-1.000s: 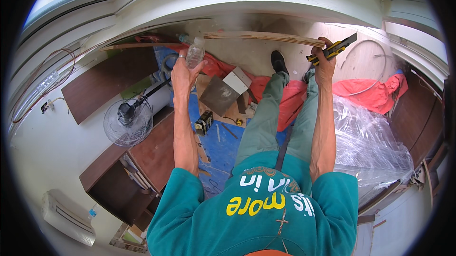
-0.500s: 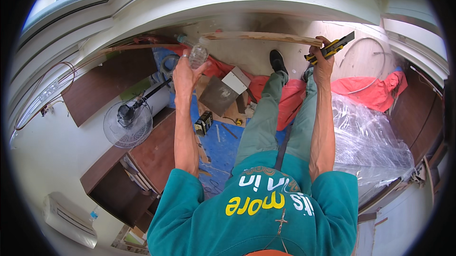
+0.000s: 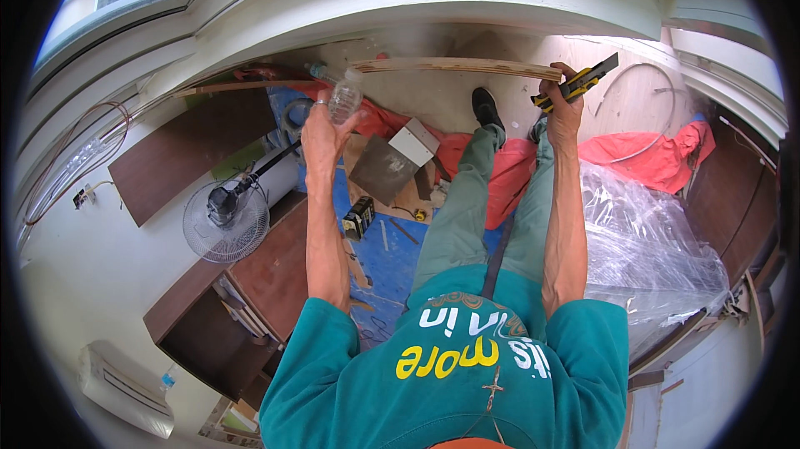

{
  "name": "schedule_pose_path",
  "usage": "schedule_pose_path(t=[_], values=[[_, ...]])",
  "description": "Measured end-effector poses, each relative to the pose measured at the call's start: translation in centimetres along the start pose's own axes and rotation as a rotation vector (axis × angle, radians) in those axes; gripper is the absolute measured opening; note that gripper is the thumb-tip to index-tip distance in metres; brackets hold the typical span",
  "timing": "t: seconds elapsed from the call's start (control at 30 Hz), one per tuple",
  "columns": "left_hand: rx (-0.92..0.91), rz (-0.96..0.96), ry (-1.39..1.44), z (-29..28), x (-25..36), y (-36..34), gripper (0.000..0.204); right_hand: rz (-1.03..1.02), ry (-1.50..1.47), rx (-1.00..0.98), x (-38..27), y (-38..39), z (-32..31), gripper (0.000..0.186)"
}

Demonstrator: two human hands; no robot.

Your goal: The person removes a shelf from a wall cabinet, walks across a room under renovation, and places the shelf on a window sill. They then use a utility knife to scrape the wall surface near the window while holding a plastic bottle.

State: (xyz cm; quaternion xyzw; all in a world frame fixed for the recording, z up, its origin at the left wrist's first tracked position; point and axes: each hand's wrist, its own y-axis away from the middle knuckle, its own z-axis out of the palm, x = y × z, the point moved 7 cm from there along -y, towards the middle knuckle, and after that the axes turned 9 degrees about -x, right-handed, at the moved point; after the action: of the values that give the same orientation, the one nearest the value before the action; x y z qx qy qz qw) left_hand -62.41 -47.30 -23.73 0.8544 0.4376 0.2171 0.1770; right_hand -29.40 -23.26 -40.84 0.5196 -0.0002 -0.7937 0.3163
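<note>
My left hand grips a clear plastic bottle, its neck pointing away from me. In my right hand is a yellow-and-black utility knife, its dark blade pointing up to the right. The same hand also pinches the right end of a long, thin wooden strip. That strip stretches left across the view, and its far left end comes close to the bottle.
A standing fan and brown cabinet are on the left. Between them and my legs, a blue sheet carries board offcuts, a black box-shaped item and a tape measure. Plastic-wrapped goods stand right.
My left hand and the bottle have shifted slightly left. The right hand, with the knife and strip, has moved a little left too.
</note>
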Motion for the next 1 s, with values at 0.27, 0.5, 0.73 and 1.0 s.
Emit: schedule_pose_path(t=[0.27,0.5,0.73,1.0], values=[[-0.007,0.035,-0.038,0.9,0.4,-0.1,0.072,-0.002,-0.002,0.007,-0.1,0.0,0.1,0.041],[-0.021,0.038,-0.076,1.3,1.4,0.1,0.072,0.012,-0.023,-0.033,0.2,0.0,0.0,0.040],[-0.030,0.067,-0.080,1.6,2.9,0.3,0.068,-0.008,-0.022,0.006,0.0,0.0,0.1,0.039],[-0.025,0.100,-0.082,1.7,4.4,0.9,0.067,0.013,-0.046,-0.007,0.2,0.2,0.1,0.040]])
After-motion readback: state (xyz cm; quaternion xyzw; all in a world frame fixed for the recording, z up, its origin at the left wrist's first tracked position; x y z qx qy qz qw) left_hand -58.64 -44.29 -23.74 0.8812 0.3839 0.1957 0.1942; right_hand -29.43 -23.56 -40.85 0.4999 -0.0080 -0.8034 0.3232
